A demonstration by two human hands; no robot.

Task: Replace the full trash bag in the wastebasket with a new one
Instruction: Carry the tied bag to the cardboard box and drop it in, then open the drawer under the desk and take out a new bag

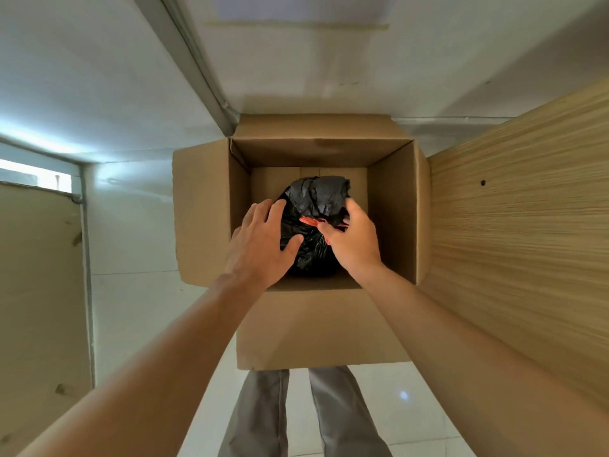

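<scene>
Black trash bag [313, 232] inside the cardboard box [323, 328], left hand [262, 240] flat against it, right hand [354, 237] pinching its red tie [308, 221]

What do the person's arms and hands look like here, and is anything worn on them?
Both arms are bare up to the frame edge: no sleeves in view. The left hand and the right hand carry no gloves, and I see no rings, watch or bracelet. Below the arms, grey trousers show.

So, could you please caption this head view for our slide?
Right hand pinches the red tie of a black trash bag in a cardboard box; left hand rests on the bag.
</scene>
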